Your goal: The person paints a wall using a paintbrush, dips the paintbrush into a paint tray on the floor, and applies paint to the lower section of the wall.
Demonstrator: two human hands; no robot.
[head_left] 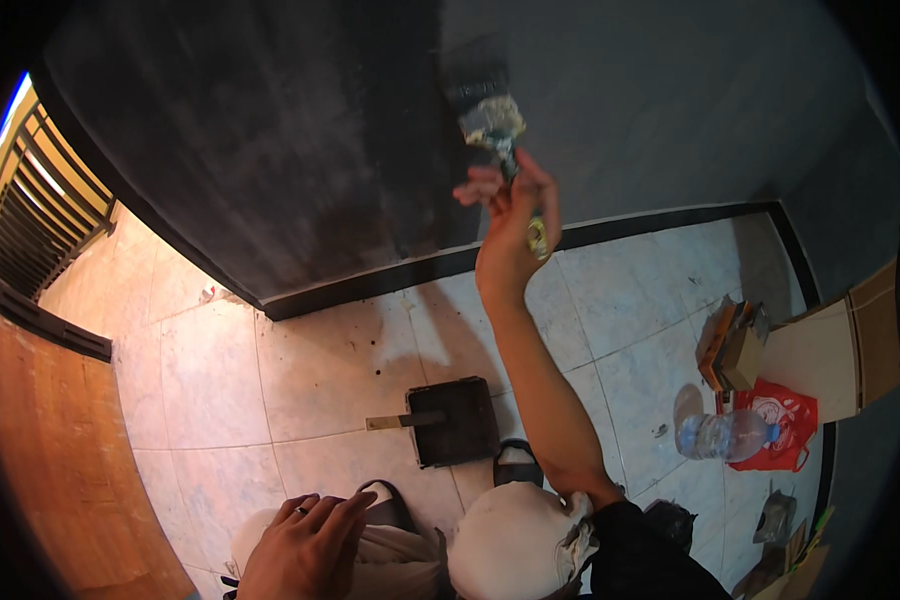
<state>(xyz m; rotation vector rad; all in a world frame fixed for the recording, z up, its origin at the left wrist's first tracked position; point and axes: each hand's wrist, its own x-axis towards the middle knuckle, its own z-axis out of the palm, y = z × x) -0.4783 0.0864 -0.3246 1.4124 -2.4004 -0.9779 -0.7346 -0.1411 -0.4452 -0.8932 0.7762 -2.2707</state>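
My right hand (515,215) is closed around the handle of a paintbrush (494,120), reaching up and forward. The brush's metal collar is smeared with pale, dried paint, and its dark bristles are against the wall (630,110). Darker paint covers the wall to the left of the brush; to the right it is a lighter grey. My left hand (310,545) rests near my left knee, holding nothing visible, with its fingers loosely stretched. Between my feet and the wall, a square black paint tray (475,440) sits on the floor, with a light-handled tool (382,422) lying across its left edge.
Pale floor tiles (340,370) run up to a black baseboard (650,226). On the right are a clear plastic bottle (720,437), a red bag (792,405), small boxes (738,355) and a larger carton (820,350). At left, a wooden door (60,450) stands beside a doorway with a railing (45,190).
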